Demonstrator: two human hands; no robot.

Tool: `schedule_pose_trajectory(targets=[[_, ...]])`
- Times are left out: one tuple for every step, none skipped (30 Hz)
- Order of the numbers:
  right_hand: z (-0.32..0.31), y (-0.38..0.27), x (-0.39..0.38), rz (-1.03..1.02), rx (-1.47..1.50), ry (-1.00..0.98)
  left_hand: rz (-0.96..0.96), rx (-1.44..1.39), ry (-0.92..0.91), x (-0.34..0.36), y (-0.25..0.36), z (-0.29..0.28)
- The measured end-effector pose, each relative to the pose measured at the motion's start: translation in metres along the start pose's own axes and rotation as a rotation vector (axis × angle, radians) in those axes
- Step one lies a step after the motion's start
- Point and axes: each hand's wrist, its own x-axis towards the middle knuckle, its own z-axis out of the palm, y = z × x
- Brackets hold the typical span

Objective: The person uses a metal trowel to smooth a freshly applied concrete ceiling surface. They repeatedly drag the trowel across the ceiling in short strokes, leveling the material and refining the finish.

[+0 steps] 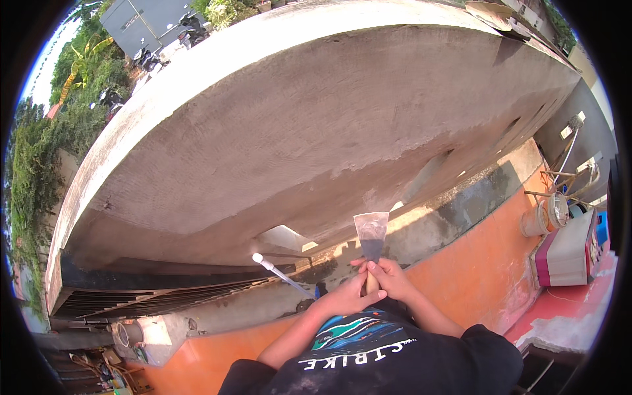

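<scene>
In front of my torso, a putty knife (pixel 372 230) points away from me, its wide blade smeared with pale residue and dark near the handle. My left hand (pixel 352 293) is closed around the wooden handle from the left. My right hand (pixel 390 279) closes on it from the right, its thumb lying near the base of the blade. The fingers of both hands overlap, so part of the handle is hidden. Beyond the blade stands a grey-brown plastered wall (pixel 296 125), with darker patches along its lower part.
A pole with a white tip (pixel 280 271) leans left of my hands. An orange floor edge (pixel 454 263) runs beside a grey channel at the wall's foot. Buckets (pixel 534 220) and a white-and-maroon sack (pixel 566 257) stand at right. Dark slats (pixel 151 299) lie at lower left.
</scene>
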Motion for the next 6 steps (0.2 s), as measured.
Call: schedule_pose_trajectory(targets=[[-0.003, 0.006, -0.005, 0.085, -0.017, 0.066, -0.046, 0.02, -0.053, -0.002, 0.0, -0.001], [-0.005, 0.009, -0.011, 0.067, 0.171, 0.082, -0.087, 0.04, -0.103, -0.002, 0.002, -0.004], [-0.01, 0.01, -0.01, 0.019, 0.046, 0.096, -0.148, 0.086, -0.062, -0.001, 0.004, -0.01], [-0.015, 0.011, -0.009, -0.037, -0.055, 0.097, -0.21, 0.129, -0.02, 0.002, 0.007, -0.02], [-0.022, 0.011, -0.005, -0.088, -0.166, 0.101, -0.269, 0.17, 0.024, 0.007, 0.009, -0.028], [-0.026, 0.011, -0.007, -0.091, -0.158, 0.09, -0.286, 0.067, 0.082, 0.012, 0.013, -0.033]])
